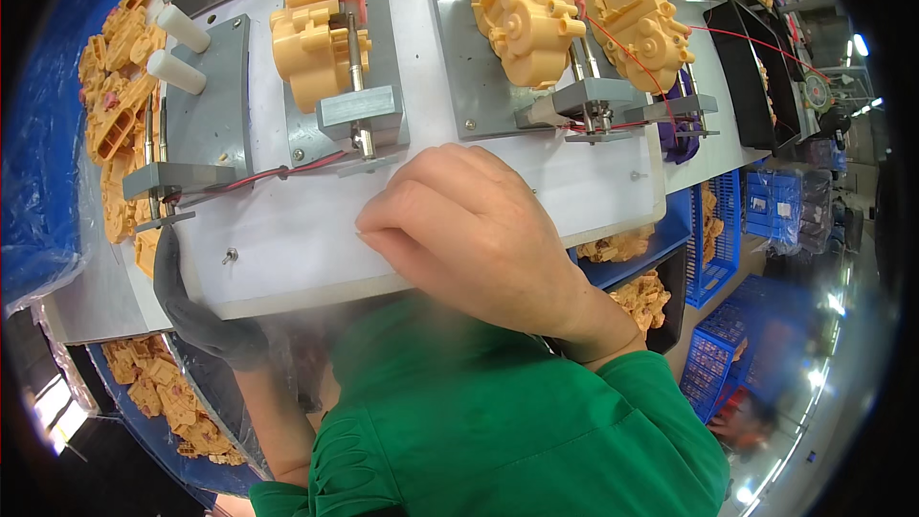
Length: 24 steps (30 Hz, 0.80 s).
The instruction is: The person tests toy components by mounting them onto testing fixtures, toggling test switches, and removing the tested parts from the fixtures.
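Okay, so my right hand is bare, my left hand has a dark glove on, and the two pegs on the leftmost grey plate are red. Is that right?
Not quite: the two pegs on the leftmost grey plate are white, not red, as the head view shows. Your right hand is bare and your left hand has a dark glove on.

A head-worn fisheye looks steeply down, close above the white work surface (306, 263).

Clr: bd (297, 244) btwn metal pc (230, 256) & R hand (469, 230) | blk'd behind: gry block (360, 113), housing (304, 53)
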Available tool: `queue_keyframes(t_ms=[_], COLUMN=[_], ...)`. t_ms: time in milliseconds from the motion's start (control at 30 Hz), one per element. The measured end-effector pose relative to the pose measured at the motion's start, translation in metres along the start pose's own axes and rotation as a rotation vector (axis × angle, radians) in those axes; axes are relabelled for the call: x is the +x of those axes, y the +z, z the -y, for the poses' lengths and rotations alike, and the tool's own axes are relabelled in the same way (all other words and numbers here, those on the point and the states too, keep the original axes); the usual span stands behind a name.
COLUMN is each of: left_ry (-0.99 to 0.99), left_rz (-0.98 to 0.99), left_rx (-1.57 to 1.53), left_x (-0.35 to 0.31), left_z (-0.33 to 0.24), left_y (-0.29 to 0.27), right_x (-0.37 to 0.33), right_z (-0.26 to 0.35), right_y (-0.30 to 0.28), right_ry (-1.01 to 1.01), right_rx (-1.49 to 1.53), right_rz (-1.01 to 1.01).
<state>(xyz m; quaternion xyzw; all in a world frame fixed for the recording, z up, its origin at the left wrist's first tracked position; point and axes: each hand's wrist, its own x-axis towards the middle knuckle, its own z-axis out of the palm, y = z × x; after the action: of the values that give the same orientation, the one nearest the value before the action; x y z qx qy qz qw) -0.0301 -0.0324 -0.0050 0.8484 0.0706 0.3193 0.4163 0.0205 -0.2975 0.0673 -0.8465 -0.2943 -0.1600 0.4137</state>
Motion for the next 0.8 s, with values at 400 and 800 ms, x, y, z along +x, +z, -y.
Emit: queue_keyframes(t_ms=[400,800], left_ry=[-0.006,0.073], left_rz=[0.009,0.0], left_rx=[-0.009,0.076], left_x=[0.0,0.0], left_z=[-0.0019,-0.0002], left_y=[0.0001,0.0016], right_x=[0.0002,0.0015], right_z=[0.0028,0.0006], right_y=[-0.0002,0.0004], right_ry=[0.022,0.005], right_rx=[0.006,0.014], right_rz=[0.001,-0.017])
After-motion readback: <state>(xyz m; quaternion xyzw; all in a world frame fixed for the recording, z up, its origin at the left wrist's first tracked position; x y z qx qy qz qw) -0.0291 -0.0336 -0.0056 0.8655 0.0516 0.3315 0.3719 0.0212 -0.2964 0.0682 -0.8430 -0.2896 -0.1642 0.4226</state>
